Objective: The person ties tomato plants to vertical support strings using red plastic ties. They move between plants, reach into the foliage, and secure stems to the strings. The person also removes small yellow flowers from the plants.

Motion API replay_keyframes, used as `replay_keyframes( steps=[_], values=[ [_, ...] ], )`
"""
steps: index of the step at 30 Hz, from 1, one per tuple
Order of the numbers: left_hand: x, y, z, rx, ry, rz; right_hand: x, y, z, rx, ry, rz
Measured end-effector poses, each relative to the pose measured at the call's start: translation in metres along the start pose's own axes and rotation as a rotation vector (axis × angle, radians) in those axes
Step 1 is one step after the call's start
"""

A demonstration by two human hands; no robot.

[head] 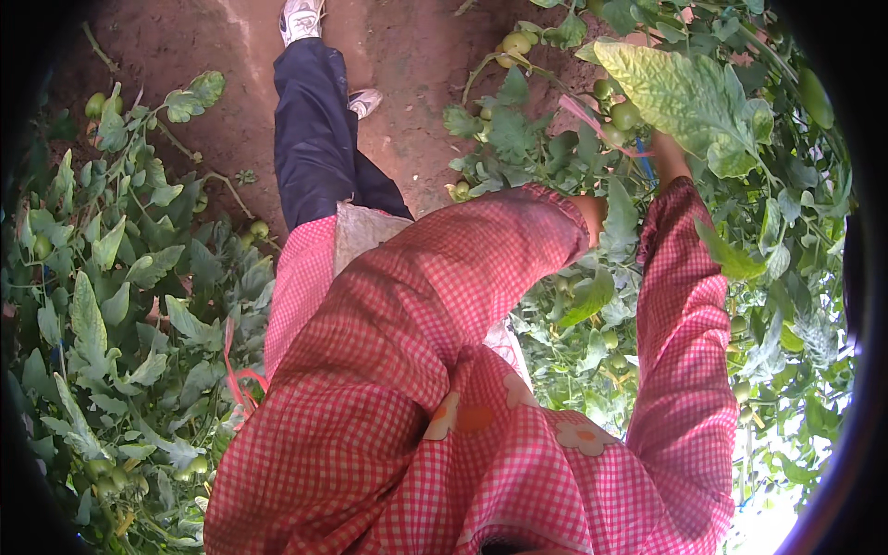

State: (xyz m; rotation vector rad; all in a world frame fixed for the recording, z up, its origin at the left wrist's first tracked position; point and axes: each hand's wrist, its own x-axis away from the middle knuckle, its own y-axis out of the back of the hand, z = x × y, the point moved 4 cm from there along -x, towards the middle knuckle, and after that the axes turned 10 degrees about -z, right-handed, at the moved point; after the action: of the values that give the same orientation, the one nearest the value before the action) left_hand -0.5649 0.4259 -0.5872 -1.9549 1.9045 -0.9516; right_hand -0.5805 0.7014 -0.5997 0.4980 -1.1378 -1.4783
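Both my arms, in red-and-white checked sleeves, reach into the tomato plants (513, 132) on my right. The back of my left hand (591, 214) shows past its cuff, and leaves cover its fingers. Farther in, my right hand (668, 154) is up at the stems, its fingers hidden behind a large yellowing tomato leaf (666, 90). Close to it hang green tomatoes (626, 115), a strip of pink plastic twine (586, 119) and a blue cord (646, 165). What either hand grips is out of sight.
More tomato plants (139, 277) stand on my left, with green fruit (111, 479) low down and red plastic twine (239, 378) beside my sleeve. Between the rows runs bare reddish soil (416, 90), where my shoes (302, 21) stand. A whitish cloth (361, 232) hangs at my waist.
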Motion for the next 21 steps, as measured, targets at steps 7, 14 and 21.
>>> replay_keyframes(
  steps=[7,14,21],
  values=[
    [0.011,0.012,-0.020,-0.067,0.088,-0.021,-0.011,-0.005,0.001,0.269,0.224,0.017],
    [0.017,0.016,-0.025,-0.080,0.117,-0.033,-0.015,-0.004,-0.003,0.608,0.474,0.022],
    [0.021,0.027,-0.028,-0.082,0.131,-0.038,-0.017,-0.008,-0.003,0.887,0.645,0.037]
  ],
)
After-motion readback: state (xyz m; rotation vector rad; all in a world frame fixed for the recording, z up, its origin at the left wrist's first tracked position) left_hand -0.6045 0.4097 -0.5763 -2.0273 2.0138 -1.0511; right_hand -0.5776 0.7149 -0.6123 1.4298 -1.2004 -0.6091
